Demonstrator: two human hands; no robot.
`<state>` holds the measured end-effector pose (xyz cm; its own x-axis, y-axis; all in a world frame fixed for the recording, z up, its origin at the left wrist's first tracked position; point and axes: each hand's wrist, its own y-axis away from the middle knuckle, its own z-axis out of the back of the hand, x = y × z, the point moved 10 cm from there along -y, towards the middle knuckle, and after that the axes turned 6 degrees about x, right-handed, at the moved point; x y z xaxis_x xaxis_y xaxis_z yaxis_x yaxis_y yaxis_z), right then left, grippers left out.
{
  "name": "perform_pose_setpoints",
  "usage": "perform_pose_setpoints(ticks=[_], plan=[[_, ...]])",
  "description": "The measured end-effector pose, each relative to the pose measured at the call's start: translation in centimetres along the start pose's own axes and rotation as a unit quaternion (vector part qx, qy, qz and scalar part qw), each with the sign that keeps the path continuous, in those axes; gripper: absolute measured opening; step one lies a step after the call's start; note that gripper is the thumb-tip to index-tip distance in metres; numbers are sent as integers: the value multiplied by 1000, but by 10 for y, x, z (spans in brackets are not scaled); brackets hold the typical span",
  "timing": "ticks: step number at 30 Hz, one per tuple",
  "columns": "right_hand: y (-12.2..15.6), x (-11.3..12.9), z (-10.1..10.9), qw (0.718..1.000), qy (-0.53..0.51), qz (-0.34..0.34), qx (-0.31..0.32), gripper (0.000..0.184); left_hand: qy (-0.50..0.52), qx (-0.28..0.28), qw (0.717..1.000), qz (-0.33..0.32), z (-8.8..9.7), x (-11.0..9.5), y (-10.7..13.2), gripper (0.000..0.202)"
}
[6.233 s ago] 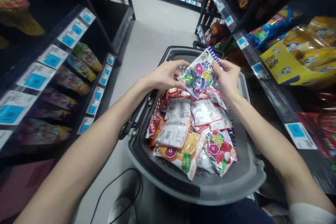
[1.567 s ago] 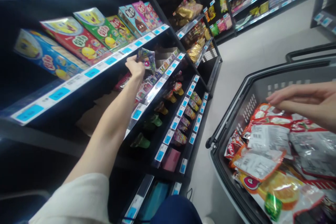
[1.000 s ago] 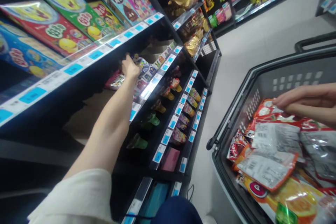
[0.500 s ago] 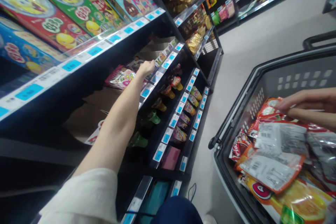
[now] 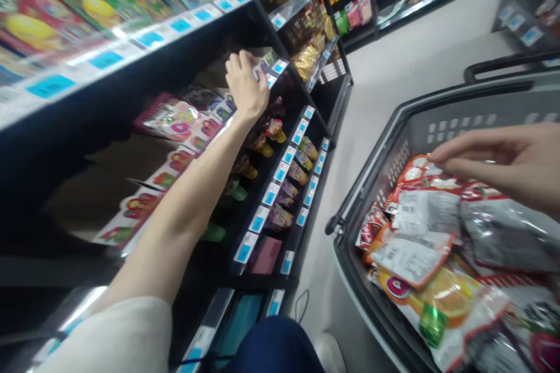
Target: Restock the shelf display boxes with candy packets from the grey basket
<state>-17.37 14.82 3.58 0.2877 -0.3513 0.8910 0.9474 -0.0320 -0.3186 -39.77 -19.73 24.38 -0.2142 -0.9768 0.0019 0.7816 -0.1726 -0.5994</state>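
Basket point(image 5: 503, 106) as reference: left hand point(image 5: 247, 87), fingers parted, over display cartons point(image 5: 224, 111) left of it, near pink packet point(image 5: 172, 119); right hand point(image 5: 503, 157) narrowly parted above its packets point(image 5: 411, 256). Judged best — pinch one packet edge, lift clear of the cartons.

Dark shelf point(image 5: 280, 66), printed cardboard display boxes point(image 5: 142, 205)

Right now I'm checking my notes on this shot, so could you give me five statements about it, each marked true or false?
1. The left hand is at the shelf. True.
2. The right hand is nearer the basket than the left hand. True.
3. The basket is bright red. False: it is grey and black.
4. All the packets are on the shelf. False: the orange packet lies in the basket.
5. A pink packet lies outside the basket. True.
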Motion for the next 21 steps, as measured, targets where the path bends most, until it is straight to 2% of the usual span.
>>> perform_pose_setpoints(ticks=[2,4,5,7,9,10,12,14,17,19,21], plan=[[1,11,1,999,-22,-28,8,35,125,6,990,-64,-20,-57,17,29],[0,14,5,996,-67,-52,-10,36,260,60,952,-149,-50,-122,46,23],[0,13,7,994,-87,-64,-23,38,321,105,920,-198,-65,-156,66,24],[-2,7,13,990,-103,-82,-46,39,411,205,836,-299,-91,-219,113,27],[-4,2,20,991,-88,-86,-60,36,465,290,753,-365,-107,-262,158,28],[-5,1,24,992,-73,-81,-64,34,481,324,721,-379,-114,-275,175,28],[-9,-4,29,994,-39,-79,-61,31,511,363,687,-369,-127,-282,195,26],[-12,-12,32,995,-11,-85,-42,30,552,360,677,-327,-136,-275,196,23],[-13,-30,27,993,51,-105,24,35,596,339,673,-278,-144,-263,190,23],[-10,-45,16,979,125,-124,103,41,589,344,672,-288,-146,-265,191,23],[-2,-57,0,950,209,-134,191,46,570,348,675,-314,-143,-269,195,25]])
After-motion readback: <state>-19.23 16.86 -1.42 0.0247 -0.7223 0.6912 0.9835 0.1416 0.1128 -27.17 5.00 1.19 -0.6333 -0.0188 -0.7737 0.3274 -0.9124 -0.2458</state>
